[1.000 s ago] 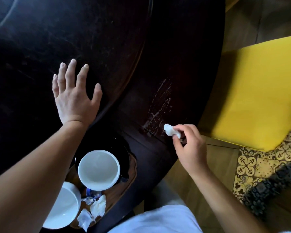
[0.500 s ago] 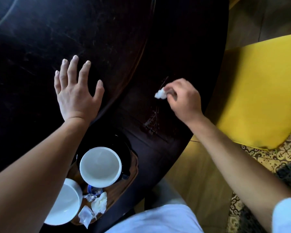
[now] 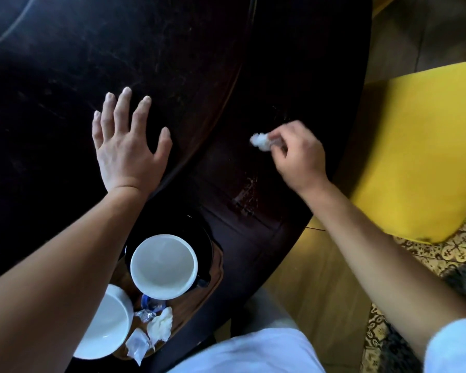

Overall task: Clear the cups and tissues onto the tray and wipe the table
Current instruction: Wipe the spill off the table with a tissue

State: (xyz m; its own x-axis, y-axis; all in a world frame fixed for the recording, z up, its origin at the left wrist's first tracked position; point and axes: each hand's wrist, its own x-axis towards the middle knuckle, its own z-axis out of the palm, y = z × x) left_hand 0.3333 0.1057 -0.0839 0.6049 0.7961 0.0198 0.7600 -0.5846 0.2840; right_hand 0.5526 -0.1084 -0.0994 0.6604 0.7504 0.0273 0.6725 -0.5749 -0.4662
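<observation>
Swept back down the table (image 3: pixel 172 49), my right hand (image 3: pixel 299 160) pinches the tissue wad (image 3: pixel 260 141); smear (image 3: pixel 246 195) remains, left hand (image 3: pixel 127 146) flat, open.

Dark table (image 3: pixel 65 63) carries a wooden tray (image 3: pixel 199 300) and pale smears (image 3: pixel 246 195).

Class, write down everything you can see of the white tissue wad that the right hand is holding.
The tissue wad is small, white and crumpled, soft paper by its look, slightly blurred. It is pinched at the fingertips of the right hand, and most of it sticks out to their left. It sits over the dark wooden table, beyond a pale smeared patch. Whether it touches the table cannot be told.
</observation>
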